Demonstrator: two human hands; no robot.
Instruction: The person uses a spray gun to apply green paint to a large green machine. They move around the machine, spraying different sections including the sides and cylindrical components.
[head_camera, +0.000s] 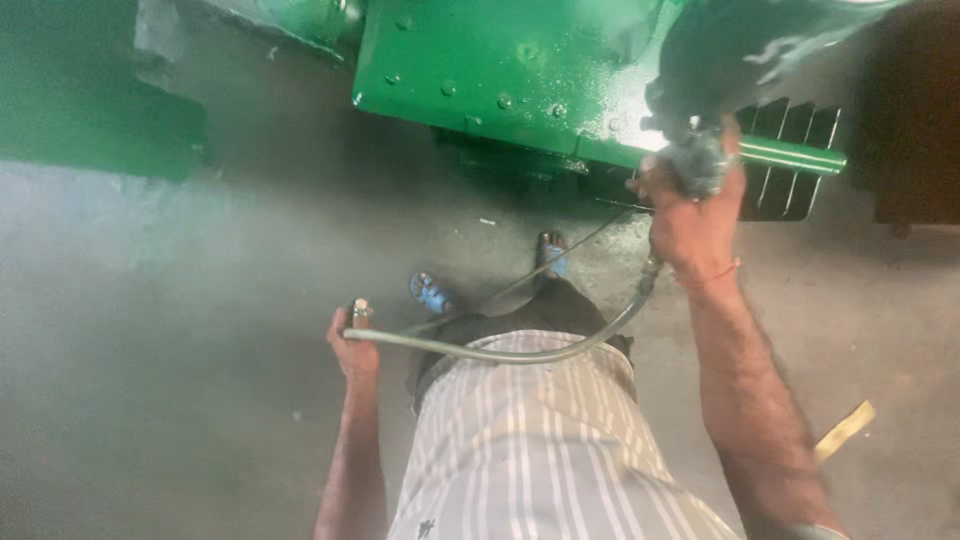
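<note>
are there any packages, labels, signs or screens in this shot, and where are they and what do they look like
None of those shows here.
What is in view: a spray gun in the right hand, its grey hose gripped by the left hand, and a glossy green machine body on the grey concrete floor.

Single head cam — steep top-down view.
Looks from the person's head past the striped shirt (530, 440) to the concrete floor (180, 380), tilted slightly forward; both arms in near range, green machine (490, 70) across the top edge — no second view.
</note>
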